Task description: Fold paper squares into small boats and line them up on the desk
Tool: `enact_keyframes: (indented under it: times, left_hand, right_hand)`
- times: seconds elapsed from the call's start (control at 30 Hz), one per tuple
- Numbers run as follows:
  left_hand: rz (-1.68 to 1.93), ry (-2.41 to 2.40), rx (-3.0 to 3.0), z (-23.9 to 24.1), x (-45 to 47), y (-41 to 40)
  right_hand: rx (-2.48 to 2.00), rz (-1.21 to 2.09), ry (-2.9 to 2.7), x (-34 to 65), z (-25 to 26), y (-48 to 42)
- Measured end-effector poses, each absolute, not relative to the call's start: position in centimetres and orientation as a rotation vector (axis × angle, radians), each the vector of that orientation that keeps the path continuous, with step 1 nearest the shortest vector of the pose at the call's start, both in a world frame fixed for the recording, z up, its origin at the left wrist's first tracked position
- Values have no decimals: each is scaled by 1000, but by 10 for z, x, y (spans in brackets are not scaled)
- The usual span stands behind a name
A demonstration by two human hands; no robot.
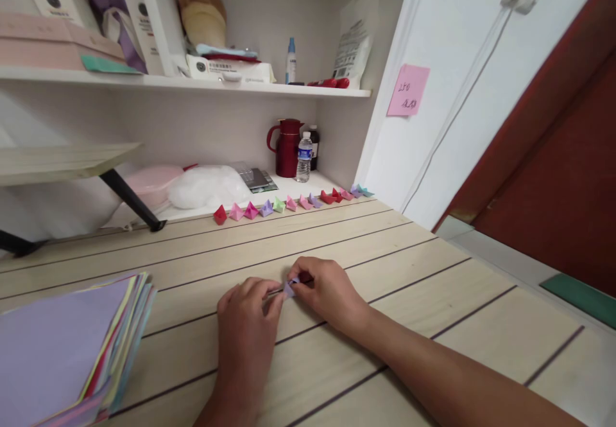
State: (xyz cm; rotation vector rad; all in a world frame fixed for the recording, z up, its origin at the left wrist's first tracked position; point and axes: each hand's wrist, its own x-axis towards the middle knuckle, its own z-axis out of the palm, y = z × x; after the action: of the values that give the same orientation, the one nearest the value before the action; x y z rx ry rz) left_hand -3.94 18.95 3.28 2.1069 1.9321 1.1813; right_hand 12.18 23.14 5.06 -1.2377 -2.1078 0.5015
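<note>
Purple paper [289, 289] pinched by right hand [330, 289], with left hand [248, 311] at its side, grip unclear, inward from far edge of surface [433, 305]; best steadied lightly, creased slowly.

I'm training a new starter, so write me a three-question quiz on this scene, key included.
1. What colour is the small paper piece that the right hand pinches?
2. True or false: the paper stack lies to the left of the left hand.
3. Which stands next to the dark red jug?
a) a plush toy
b) a clear plastic bottle
c) a pink sticky note

Key: 1. purple; 2. true; 3. b
</note>
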Motion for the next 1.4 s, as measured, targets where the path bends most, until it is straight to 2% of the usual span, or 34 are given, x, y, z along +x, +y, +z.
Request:
enact_keyframes:
  times: [0.33, 0.97, 1.4]
  left_hand:
    - [1097, 1942, 2158, 31, -41, 190]
    - [948, 1962, 2162, 37, -37, 189]
    - [1082, 1851, 2053, 33, -38, 190]
  right_hand:
    - [-1182, 383, -2141, 120, 49, 231]
    - [-1114, 439, -2203, 125, 46, 235]
    - [-1136, 402, -2176, 127, 48, 239]
